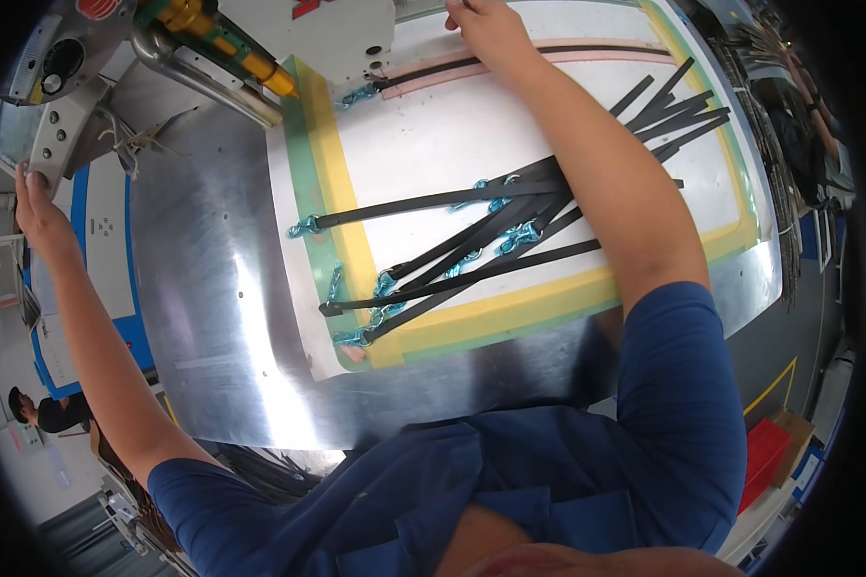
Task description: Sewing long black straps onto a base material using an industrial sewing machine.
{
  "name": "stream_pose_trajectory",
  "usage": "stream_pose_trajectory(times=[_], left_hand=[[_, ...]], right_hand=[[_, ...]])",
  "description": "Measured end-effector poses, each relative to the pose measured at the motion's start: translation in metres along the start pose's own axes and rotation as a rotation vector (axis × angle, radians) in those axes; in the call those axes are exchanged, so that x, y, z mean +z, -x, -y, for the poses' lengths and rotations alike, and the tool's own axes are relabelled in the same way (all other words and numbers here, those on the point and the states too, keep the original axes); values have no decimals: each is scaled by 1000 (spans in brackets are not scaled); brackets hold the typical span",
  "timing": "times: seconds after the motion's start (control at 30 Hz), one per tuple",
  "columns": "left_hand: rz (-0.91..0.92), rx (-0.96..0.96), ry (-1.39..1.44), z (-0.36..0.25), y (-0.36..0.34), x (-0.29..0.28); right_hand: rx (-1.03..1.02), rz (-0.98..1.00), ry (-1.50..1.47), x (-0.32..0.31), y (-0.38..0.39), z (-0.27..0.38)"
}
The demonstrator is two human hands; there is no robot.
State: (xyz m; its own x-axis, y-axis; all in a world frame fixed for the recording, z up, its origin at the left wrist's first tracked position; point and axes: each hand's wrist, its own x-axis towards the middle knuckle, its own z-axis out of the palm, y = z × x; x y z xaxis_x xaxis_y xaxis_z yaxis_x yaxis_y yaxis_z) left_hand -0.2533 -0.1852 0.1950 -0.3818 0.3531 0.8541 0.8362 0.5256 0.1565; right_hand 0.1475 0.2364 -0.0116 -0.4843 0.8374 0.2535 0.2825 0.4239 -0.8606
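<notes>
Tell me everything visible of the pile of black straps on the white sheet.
The pile of black straps is a loose, crossing heap of flat strips, perhaps leather or webbing. Shiny blue, metal-looking clips show at several left-hand ends, some over the yellow and green border; plain ends fan out at upper right. It lies on the white sheet, partly hidden by the right forearm; whether they touch is unclear.

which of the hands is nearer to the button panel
Left. The left hand is at the near end of the button panel; the right hand is far to the right, beyond the pink strips.
</notes>
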Motion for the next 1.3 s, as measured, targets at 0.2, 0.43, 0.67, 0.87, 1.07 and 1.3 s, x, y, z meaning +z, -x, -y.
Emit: stream_pose_trajectory(times=[0.2,0.43,0.67,0.87,1.07,1.3], left_hand=[[11,18,93,-3,2,1],[51,-45,219,-5,0,0],[38,-163,308,-39,3,-2],[-56,-302,366,-86,13,0],[-5,394,113,-135,91,-6],[214,254,187,-168,130,-16]], right_hand=[[75,34,-49,3,0,1],[4,11,-18,0,-4,-6],[94,6,-70,-7,-9,-11],[145,-9,-319,7,-12,0],[459,-39,-948,-18,-27,-36],[439,-49,-805,-24,-16,-3]])
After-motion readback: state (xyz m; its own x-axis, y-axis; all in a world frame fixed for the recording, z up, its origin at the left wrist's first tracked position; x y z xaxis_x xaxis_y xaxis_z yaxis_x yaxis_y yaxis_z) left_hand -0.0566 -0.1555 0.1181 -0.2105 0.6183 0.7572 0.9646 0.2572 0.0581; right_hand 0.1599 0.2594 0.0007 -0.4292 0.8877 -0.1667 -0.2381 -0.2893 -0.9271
